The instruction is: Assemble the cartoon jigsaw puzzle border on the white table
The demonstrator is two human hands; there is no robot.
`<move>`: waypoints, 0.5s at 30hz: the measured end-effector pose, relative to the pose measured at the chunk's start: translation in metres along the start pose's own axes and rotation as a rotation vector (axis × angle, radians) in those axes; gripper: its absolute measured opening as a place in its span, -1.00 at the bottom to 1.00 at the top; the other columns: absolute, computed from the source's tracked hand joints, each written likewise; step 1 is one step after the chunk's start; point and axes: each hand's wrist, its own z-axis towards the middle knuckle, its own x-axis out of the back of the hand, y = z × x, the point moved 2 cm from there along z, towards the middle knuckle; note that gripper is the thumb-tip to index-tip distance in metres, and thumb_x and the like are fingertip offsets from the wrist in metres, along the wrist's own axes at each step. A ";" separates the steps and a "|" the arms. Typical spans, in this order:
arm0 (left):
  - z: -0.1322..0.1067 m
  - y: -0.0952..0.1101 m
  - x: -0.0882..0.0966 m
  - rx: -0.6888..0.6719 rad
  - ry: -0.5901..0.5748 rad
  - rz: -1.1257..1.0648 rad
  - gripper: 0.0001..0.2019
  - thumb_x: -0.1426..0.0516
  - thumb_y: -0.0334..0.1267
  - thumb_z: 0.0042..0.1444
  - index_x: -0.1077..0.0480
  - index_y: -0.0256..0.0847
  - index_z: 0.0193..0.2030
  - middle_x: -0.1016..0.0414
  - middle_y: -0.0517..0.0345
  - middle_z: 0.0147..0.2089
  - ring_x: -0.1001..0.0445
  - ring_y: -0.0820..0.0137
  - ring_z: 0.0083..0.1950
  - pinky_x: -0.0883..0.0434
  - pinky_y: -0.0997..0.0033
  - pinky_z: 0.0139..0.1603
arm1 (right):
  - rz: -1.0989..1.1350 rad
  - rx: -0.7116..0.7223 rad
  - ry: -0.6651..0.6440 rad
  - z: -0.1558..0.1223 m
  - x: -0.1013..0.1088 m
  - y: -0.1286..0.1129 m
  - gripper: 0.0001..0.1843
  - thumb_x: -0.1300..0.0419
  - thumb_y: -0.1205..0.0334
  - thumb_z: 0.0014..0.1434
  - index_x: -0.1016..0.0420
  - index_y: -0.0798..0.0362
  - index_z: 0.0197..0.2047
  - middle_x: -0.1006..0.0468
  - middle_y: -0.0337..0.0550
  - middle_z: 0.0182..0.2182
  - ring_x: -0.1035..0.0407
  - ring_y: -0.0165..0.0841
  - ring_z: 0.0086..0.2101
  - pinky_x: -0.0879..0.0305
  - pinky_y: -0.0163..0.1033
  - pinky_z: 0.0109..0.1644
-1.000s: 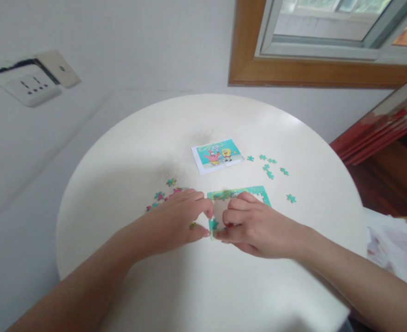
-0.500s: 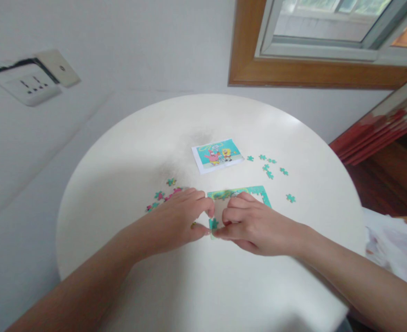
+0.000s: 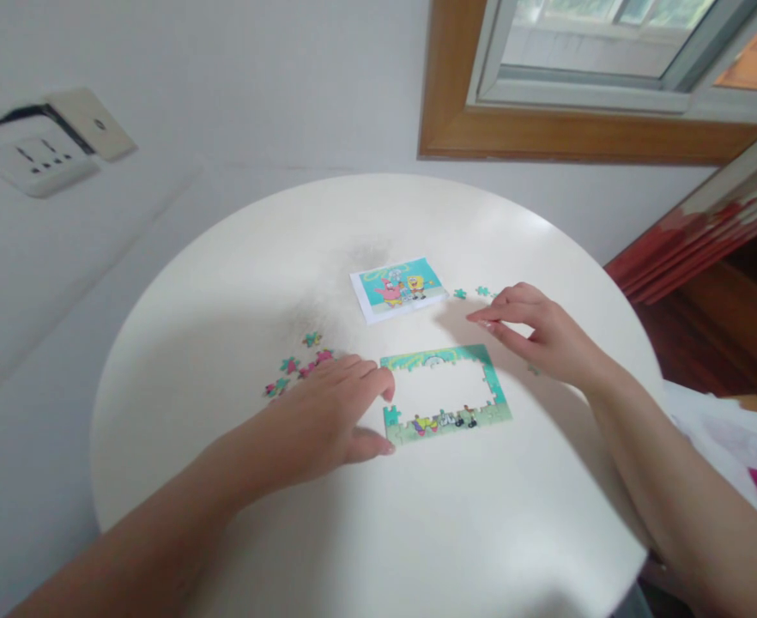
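A partly assembled jigsaw puzzle [image 3: 498, 413] lies flat on the table, a border of joined pieces around an open middle. Its teal upper part and cartoon feet along the lower edge are visible. My left hand [image 3: 336, 408] rests at its left side, thumb and index finger apart near the edge, with nothing seen between them. Some of the left edge is hidden behind those fingers. Beyond the puzzle's upper right, my right hand [image 3: 536, 333] hovers with fingers stretched out, close to loose teal puzzle pieces [image 3: 482, 292]; it partly covers that group. No piece shows in its fingertips.
Behind the puzzle lies a reference picture [image 3: 399, 289] of cartoon figures on white paper. More loose pink and teal pieces [image 3: 290, 366] are scattered left of the puzzle. The round white table [image 3: 237, 283] stands against a wall with a socket [image 3: 44, 159] and a window.
My right hand has left the puzzle's lower left corner and moved right and away, over near the loose teal pieces. My left hand has stayed at the puzzle's left side. The view has shifted slightly.
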 end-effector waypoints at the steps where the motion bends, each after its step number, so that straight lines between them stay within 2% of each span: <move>1: 0.000 0.002 -0.001 0.000 0.003 0.010 -0.67 -0.31 -0.21 0.08 -0.33 -0.16 -0.07 -0.44 0.10 -0.06 -0.37 0.18 0.00 -0.22 0.21 0.06 | -0.002 -0.012 0.001 -0.001 0.001 0.004 -0.71 -0.09 0.26 0.32 -0.64 -0.03 -0.05 -0.59 -0.08 -0.33 -0.41 -0.24 -0.23 -0.30 -0.07 -0.08; 6: -0.001 0.006 -0.004 0.009 -0.019 0.009 -0.70 -0.29 -0.24 0.09 -0.34 -0.17 -0.07 -0.44 0.08 -0.06 -0.37 0.16 0.02 -0.24 0.22 0.01 | -0.004 -0.050 -0.014 -0.003 0.004 0.016 -0.71 -0.09 0.24 0.31 -0.64 -0.05 -0.07 -0.60 -0.13 -0.35 -0.41 -0.26 -0.25 -0.31 -0.05 -0.07; 15: -0.001 0.000 -0.006 -0.014 0.023 0.025 -0.74 -0.24 -0.32 0.11 -0.34 -0.17 -0.07 -0.45 0.09 -0.06 -0.38 0.18 0.00 -0.22 0.23 0.04 | 0.003 -0.087 -0.059 -0.006 0.011 0.022 -0.72 -0.09 0.22 0.30 -0.64 -0.05 -0.10 -0.60 -0.15 -0.35 -0.41 -0.30 -0.26 -0.32 -0.10 -0.11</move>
